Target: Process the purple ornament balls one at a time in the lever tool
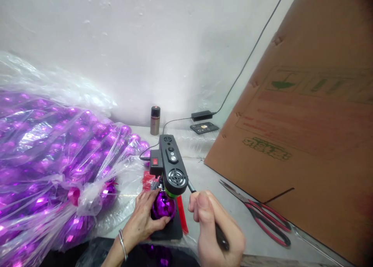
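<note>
Head view, entries as I read them:
- My left hand: fingers curled against the purple faceted bauble, steadying it on the black base plate under the head of the small bench press.
- My right hand: fist closed round the press lever.
- Step, by my judgement: ball seated, lever gripped. Next calls for a steady pull, ball kept centred.
- Left: bag of purple baubles.
- Right: red-handled scissors, cardboard sheet.
</note>
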`<state>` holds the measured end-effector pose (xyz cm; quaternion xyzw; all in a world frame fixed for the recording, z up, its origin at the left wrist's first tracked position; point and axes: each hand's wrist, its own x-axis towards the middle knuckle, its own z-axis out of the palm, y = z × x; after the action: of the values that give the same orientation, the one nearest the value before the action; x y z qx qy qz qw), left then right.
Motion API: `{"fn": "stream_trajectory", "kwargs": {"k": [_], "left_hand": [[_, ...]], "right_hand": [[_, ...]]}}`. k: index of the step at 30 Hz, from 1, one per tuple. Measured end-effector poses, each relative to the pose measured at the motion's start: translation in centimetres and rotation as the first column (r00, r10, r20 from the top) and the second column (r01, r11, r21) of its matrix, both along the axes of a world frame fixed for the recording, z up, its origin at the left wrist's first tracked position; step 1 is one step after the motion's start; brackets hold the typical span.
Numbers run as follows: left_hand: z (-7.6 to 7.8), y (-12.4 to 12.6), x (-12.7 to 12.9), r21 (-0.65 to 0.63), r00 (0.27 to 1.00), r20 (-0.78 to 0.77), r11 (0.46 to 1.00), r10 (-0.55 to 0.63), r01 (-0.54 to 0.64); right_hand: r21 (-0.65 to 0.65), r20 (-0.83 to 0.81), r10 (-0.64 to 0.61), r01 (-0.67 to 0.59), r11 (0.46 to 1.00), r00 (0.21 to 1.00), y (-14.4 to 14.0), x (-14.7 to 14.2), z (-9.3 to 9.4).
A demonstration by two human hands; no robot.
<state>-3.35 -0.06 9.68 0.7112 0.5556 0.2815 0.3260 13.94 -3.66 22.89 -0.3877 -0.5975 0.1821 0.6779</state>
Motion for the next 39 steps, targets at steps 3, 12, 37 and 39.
{"fn": "stream_trajectory", "kwargs": {"k": [3,12,37,39], "left_hand": [[0.1,0.0,0.6,0.021,1.0,-0.001,1.0,0.015,-0.015],[-0.5,0.3,-0.4,0.061,0.999,0.005,0.997,-0.054,0.053],[-1.6,0.0,-1.2,0.114,0.994,0.046,0.989,-0.103,0.097],[-1.9,-0.2,-1.0,0.104,0.995,0.034,0.99,-0.095,0.091]], "right_hand": [[-0.053,-0.087,-0.025,0.021,0.998,0.996,-0.4,-0.6,0.1],[-0.038,-0.078,-0.014,0.011,0.999,0.997,-0.4,-0.6,0.0],[-0.039,-0.057,-0.04,0.038,0.999,0.998,-0.7,-0.6,-0.1],[-0.04,-0.059,-0.034,0.032,0.999,0.998,-0.7,-0.5,-0.2]]}}
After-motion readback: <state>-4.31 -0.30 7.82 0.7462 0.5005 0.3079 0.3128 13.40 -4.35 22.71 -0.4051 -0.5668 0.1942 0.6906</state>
